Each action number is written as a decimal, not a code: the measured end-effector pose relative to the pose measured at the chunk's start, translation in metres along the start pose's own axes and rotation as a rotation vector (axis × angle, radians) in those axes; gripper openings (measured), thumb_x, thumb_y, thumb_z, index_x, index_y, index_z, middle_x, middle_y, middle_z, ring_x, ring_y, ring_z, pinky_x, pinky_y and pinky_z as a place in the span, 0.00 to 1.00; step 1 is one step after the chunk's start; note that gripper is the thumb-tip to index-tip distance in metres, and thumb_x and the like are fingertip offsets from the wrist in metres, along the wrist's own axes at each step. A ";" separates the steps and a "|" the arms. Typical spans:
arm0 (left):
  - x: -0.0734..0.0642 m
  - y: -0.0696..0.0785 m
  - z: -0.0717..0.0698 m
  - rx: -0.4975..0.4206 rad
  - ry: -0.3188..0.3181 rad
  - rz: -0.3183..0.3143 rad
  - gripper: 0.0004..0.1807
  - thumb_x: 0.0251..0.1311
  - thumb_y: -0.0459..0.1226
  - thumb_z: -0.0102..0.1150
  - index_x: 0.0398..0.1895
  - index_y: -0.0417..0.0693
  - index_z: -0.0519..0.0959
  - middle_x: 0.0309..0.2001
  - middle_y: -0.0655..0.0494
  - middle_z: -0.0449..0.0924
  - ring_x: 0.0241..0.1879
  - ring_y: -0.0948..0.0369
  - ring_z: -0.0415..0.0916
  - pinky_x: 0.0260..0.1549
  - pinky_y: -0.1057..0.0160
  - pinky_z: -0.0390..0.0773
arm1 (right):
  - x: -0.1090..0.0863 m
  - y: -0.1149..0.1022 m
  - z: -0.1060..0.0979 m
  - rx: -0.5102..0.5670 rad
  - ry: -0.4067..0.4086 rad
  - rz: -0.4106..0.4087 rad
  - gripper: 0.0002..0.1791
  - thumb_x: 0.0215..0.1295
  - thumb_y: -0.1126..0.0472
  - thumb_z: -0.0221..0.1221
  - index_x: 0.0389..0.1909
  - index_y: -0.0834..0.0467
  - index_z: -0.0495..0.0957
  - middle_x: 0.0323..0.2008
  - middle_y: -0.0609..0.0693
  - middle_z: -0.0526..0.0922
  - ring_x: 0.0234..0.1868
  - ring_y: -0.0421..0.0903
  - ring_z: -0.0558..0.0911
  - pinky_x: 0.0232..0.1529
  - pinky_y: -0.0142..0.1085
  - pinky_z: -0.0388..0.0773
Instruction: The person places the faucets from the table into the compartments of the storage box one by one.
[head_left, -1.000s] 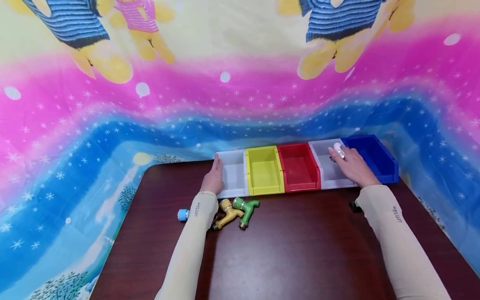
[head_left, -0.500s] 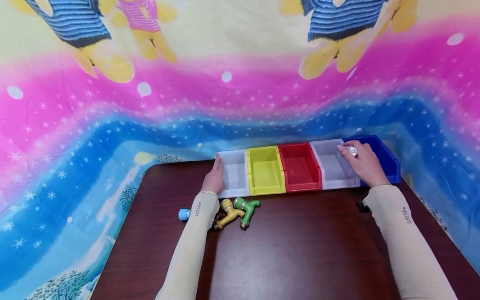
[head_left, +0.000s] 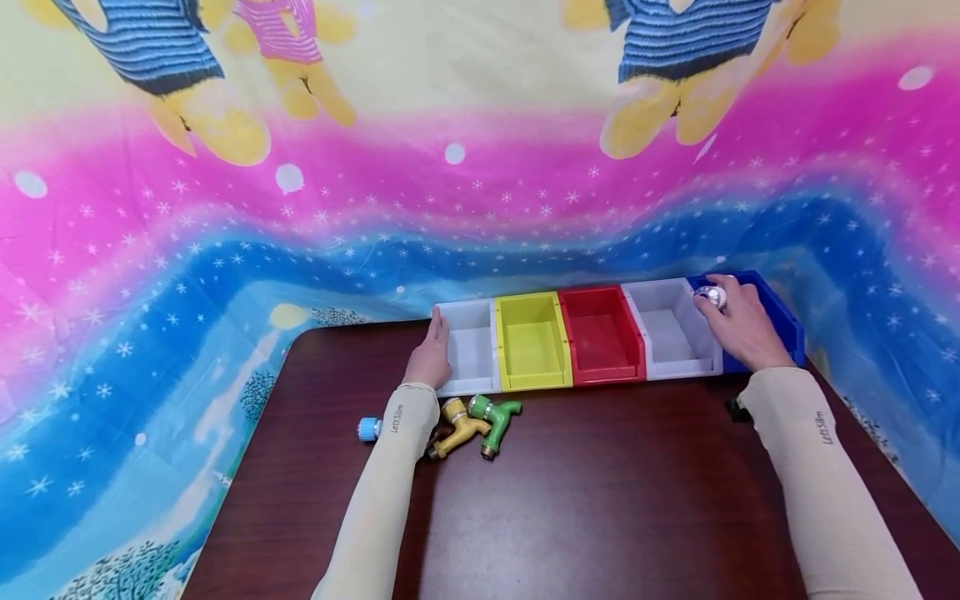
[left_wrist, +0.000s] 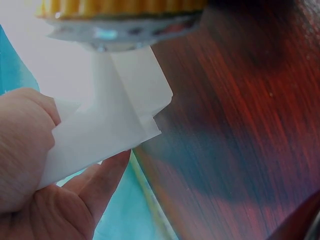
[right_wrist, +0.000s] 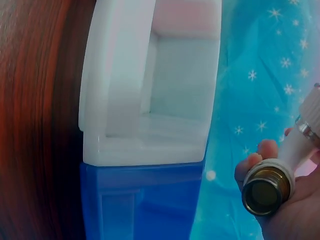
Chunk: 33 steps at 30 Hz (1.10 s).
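Note:
My left hand (head_left: 427, 362) holds the left side wall of the white bin (head_left: 471, 350) at the left end of the row. In the left wrist view its thumb lies on one face of that wall and the fingers (left_wrist: 107, 180) on the other. My right hand (head_left: 746, 329) grips a white tap (right_wrist: 287, 160) above the blue bin (head_left: 797, 333) at the right end. The tap's ribbed white knob shows in the head view; its brass threaded end (right_wrist: 267, 192) faces the right wrist camera. My right fingers are partly hidden behind the tap.
Between the end bins stand a yellow bin (head_left: 532, 346), a red bin (head_left: 603, 337) and a greyish white bin (head_left: 670, 333). In front lie a yellow tap (head_left: 461, 429), a green tap (head_left: 497, 421) and a blue knob (head_left: 369, 429), partly behind the left sleeve. A printed cloth hangs behind.
My right hand has moved right with the white tap, from over the greyish white bin to over the blue bin. My left hand has stayed at the left white bin.

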<state>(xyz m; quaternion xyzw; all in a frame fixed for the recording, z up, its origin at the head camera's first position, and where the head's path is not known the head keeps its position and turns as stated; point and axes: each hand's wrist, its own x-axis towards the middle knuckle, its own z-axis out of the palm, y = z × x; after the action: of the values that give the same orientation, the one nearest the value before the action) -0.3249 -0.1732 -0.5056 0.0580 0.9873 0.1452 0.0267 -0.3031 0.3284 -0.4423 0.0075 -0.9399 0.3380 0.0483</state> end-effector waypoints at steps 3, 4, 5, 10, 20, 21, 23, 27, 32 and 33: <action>0.000 0.000 0.000 -0.001 0.002 0.000 0.50 0.62 0.20 0.57 0.84 0.41 0.45 0.86 0.53 0.26 0.21 0.56 0.72 0.27 0.60 0.77 | 0.002 0.005 -0.003 0.000 -0.021 0.015 0.47 0.78 0.33 0.40 0.85 0.58 0.41 0.71 0.79 0.51 0.65 0.76 0.63 0.62 0.77 0.60; -0.001 0.000 0.000 -0.001 0.004 0.000 0.50 0.62 0.20 0.57 0.84 0.41 0.45 0.86 0.53 0.25 0.21 0.56 0.72 0.27 0.60 0.77 | 0.003 0.006 -0.004 0.000 -0.026 0.016 0.48 0.78 0.32 0.40 0.85 0.58 0.40 0.72 0.79 0.51 0.65 0.77 0.63 0.62 0.77 0.60; -0.001 0.000 0.000 -0.003 0.004 0.002 0.50 0.62 0.20 0.57 0.84 0.40 0.45 0.86 0.53 0.25 0.21 0.56 0.72 0.27 0.60 0.77 | 0.004 0.008 -0.005 -0.001 -0.029 0.015 0.49 0.78 0.32 0.40 0.85 0.59 0.40 0.72 0.79 0.50 0.66 0.77 0.62 0.63 0.77 0.60; -0.003 0.001 -0.001 -0.015 0.010 -0.001 0.49 0.62 0.19 0.56 0.84 0.40 0.45 0.86 0.53 0.26 0.21 0.56 0.72 0.27 0.60 0.77 | 0.009 0.020 -0.009 -0.014 -0.015 0.007 0.50 0.77 0.32 0.41 0.84 0.61 0.39 0.74 0.79 0.49 0.67 0.78 0.60 0.62 0.77 0.59; -0.003 0.000 -0.001 -0.023 0.019 0.009 0.51 0.60 0.19 0.56 0.85 0.41 0.45 0.86 0.53 0.26 0.20 0.56 0.71 0.25 0.61 0.75 | 0.017 0.045 -0.016 -0.088 -0.001 0.064 0.49 0.76 0.30 0.41 0.83 0.61 0.49 0.72 0.80 0.50 0.65 0.80 0.59 0.61 0.79 0.57; -0.003 0.000 -0.001 -0.024 0.019 0.009 0.50 0.60 0.19 0.56 0.85 0.41 0.45 0.86 0.53 0.26 0.20 0.56 0.71 0.25 0.61 0.75 | 0.017 0.046 -0.017 -0.093 -0.011 0.077 0.50 0.76 0.29 0.40 0.83 0.61 0.49 0.73 0.80 0.49 0.65 0.81 0.59 0.61 0.79 0.57; -0.002 -0.001 0.000 -0.025 0.017 0.009 0.50 0.60 0.19 0.56 0.84 0.41 0.45 0.86 0.53 0.26 0.20 0.57 0.71 0.25 0.61 0.74 | 0.018 0.049 -0.018 -0.103 -0.026 0.086 0.51 0.75 0.28 0.40 0.83 0.61 0.48 0.73 0.80 0.48 0.65 0.81 0.58 0.62 0.79 0.56; -0.002 -0.001 0.000 -0.027 0.013 0.004 0.51 0.61 0.19 0.56 0.85 0.41 0.44 0.86 0.54 0.26 0.20 0.57 0.71 0.25 0.61 0.75 | 0.020 0.055 -0.018 -0.119 -0.042 0.073 0.50 0.75 0.28 0.40 0.83 0.61 0.49 0.72 0.81 0.49 0.66 0.82 0.58 0.62 0.79 0.56; 0.000 -0.001 0.001 -0.025 0.017 0.004 0.51 0.60 0.19 0.56 0.85 0.41 0.45 0.86 0.54 0.26 0.20 0.56 0.71 0.25 0.61 0.75 | 0.022 0.064 -0.015 -0.127 -0.039 0.070 0.49 0.76 0.30 0.41 0.83 0.61 0.50 0.72 0.81 0.49 0.65 0.82 0.58 0.61 0.80 0.56; 0.000 -0.001 0.000 -0.023 0.019 0.006 0.51 0.59 0.19 0.56 0.84 0.41 0.45 0.86 0.54 0.26 0.20 0.56 0.71 0.25 0.61 0.75 | 0.022 0.065 -0.014 -0.127 -0.035 0.075 0.49 0.76 0.29 0.42 0.83 0.60 0.50 0.72 0.81 0.50 0.65 0.82 0.58 0.61 0.80 0.56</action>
<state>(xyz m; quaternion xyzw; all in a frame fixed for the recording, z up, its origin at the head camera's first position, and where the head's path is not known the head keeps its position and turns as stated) -0.3248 -0.1744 -0.5065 0.0591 0.9857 0.1569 0.0178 -0.3269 0.3877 -0.4709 -0.0250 -0.9598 0.2788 0.0197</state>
